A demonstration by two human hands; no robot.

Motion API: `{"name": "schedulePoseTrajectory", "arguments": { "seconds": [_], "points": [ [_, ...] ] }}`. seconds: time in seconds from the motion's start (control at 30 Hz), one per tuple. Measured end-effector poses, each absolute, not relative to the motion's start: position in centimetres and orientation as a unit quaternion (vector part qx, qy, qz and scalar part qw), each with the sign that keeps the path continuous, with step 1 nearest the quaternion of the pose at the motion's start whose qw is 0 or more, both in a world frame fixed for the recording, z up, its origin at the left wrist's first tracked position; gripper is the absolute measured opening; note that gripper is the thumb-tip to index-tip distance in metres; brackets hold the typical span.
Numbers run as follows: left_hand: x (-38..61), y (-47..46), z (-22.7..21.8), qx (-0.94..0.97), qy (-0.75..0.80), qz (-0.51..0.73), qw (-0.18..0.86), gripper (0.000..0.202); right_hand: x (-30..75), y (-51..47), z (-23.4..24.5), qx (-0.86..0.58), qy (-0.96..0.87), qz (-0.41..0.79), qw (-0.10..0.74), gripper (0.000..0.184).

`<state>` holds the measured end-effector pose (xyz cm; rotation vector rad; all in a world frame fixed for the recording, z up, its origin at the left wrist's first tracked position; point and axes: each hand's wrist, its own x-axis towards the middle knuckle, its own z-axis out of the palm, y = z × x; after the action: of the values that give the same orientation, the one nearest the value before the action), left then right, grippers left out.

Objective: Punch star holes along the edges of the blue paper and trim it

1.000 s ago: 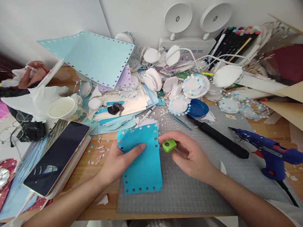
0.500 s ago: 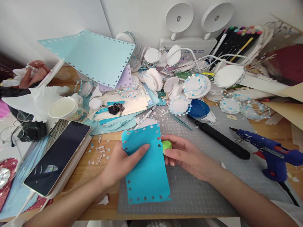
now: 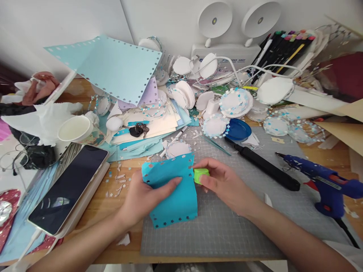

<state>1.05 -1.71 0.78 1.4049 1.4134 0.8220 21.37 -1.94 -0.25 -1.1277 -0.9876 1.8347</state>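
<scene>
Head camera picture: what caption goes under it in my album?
Left hand steadies blue punched paper while right hand pinches a green hole punch at its edge.

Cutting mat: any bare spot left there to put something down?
Yes: cutting mat is bare along its near edge, below the turquoise paper and right hand, and between black tool and glue gun. Behind, paper discs crowd the desk.

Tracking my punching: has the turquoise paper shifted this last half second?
Yes. The turquoise paper slid away from the near edge of the cutting mat.
</scene>
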Motion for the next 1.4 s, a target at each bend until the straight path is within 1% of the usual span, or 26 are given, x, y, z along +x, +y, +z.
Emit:
{"name": "schedulePoseTrajectory", "arguments": {
  "seconds": [0.2,0.43,0.57,0.8,0.9,1.0,1.1,1.17,1.3,1.33,1.4],
  "points": [
    [1.1,-1.8,1.2,0.57,0.596,0.34,0.452,0.017,20.9,-2.0,0.1,-0.436,-0.352,0.751,0.348,0.037],
    [1.2,-1.8,1.4,0.57,0.571,0.334,0.488,0.017,20.5,-2.5,-0.2,-0.439,-0.327,0.773,0.32,0.044],
    [1.3,-1.7,1.5,0.575,0.56,0.345,0.487,0.015,20.5,-2.5,-0.2,-0.45,-0.312,0.778,0.309,0.048],
    [1.2,-1.7,1.4,0.582,0.57,0.342,0.469,0.014,20.4,-2.3,0.2,-0.445,-0.316,0.781,0.303,0.042],
    [1.2,-1.7,1.4,0.581,0.57,0.336,0.473,0.015,20.3,-2.3,0.4,-0.434,-0.315,0.78,0.323,0.04],
    [1.2,-1.8,1.4,0.588,0.563,0.329,0.479,0.014,20.2,-2.4,0.4,-0.409,-0.339,0.773,0.346,0.034],
    [1.2,-2.0,1.3,0.588,0.555,0.334,0.484,0.013,20.1,-2.7,0.3,-0.414,-0.374,0.754,0.347,0.03],
    [1.1,-2.0,1.4,0.553,0.548,0.34,0.527,0.016,20.2,-2.8,0.0,-0.43,-0.382,0.738,0.353,0.031],
    [1.0,-2.0,1.7,0.408,0.485,0.312,0.708,0.032,20.4,-2.8,-0.5,-0.445,-0.391,0.708,0.384,0.035],
    [1.0,-2.0,1.8,0.385,0.47,0.302,0.735,0.036,20.5,-2.7,-0.6,-0.444,-0.399,0.702,0.388,0.035],
    [1.1,-1.9,2.1,0.377,0.463,0.294,0.746,0.041,20.6,-2.7,-0.7,-0.437,-0.423,0.693,0.388,0.03]
  ]
}}
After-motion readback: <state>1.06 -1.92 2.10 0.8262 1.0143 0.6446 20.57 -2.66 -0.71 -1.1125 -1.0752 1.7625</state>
